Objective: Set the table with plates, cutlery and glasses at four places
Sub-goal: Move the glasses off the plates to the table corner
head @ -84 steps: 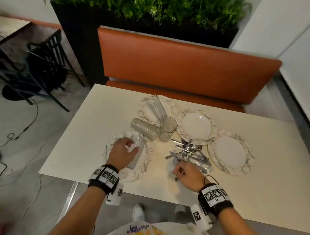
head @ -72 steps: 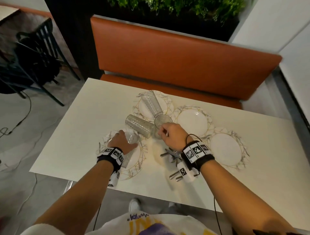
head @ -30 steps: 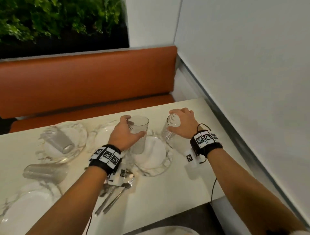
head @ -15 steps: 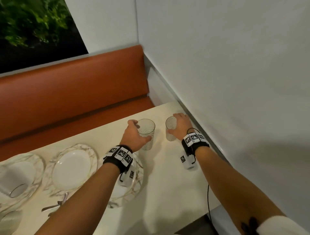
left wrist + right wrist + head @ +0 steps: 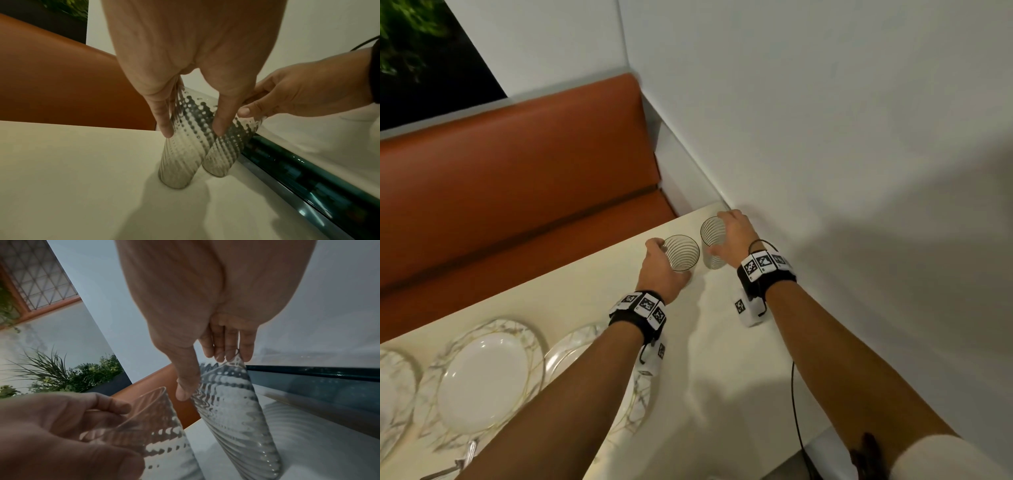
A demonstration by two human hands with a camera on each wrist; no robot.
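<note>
Two ribbed clear glasses stand upright side by side at the table's far right corner by the wall. My left hand (image 5: 659, 263) grips the left glass (image 5: 682, 253) near its rim, fingers and thumb round it; in the left wrist view that glass (image 5: 180, 155) has its base on the table. My right hand (image 5: 731, 236) grips the right glass (image 5: 713, 240) from above and the side; its glass (image 5: 236, 410) also stands on the tabletop. Two gold-veined white plates (image 5: 482, 377) lie at the lower left, the nearer plate (image 5: 640, 404) partly under my left forearm.
The white wall (image 5: 825, 154) runs right beside the glasses, with a dark glass strip (image 5: 298, 175) along the table edge. An orange bench (image 5: 517, 178) lies beyond the table (image 5: 722, 359). Cutlery (image 5: 462, 462) shows at the bottom left.
Both hands picked glasses from the middle of the table and carried them right to the far corner by the wall. Since half a second ago they have moved further toward the corner.
</note>
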